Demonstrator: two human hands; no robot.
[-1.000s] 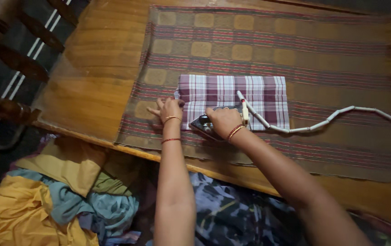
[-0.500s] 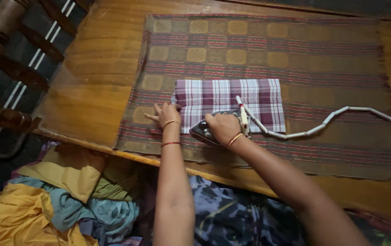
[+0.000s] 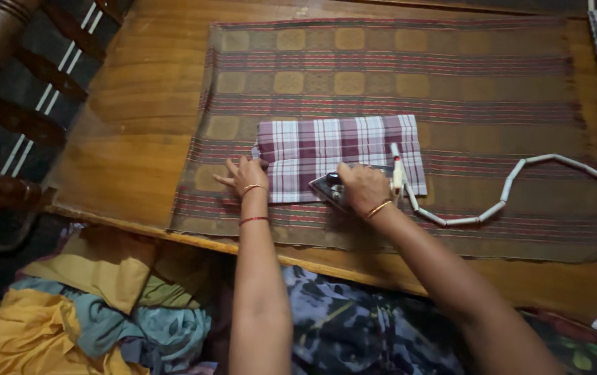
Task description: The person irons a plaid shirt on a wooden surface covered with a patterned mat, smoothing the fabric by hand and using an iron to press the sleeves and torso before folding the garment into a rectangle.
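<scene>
Right hand (image 3: pixel 362 187) grips iron (image 3: pixel 333 188) at checked cloth (image 3: pixel 340 146) edge

The folded cloth (image 3: pixel 340 149) is checked in maroon, purple and white, and it lies on a brown mat (image 3: pixel 451 90) striped in dark red with rows of tan squares. The iron (image 3: pixel 340 189) is dark and shiny, its cord (image 3: pixel 521 177) white, and the table (image 3: pixel 138 118) is golden-brown wood. Below the table edge lie yellow, mustard and pale blue clothes (image 3: pixel 90 312), and the wrists carry gold and red bangles (image 3: pixel 253 221).
</scene>
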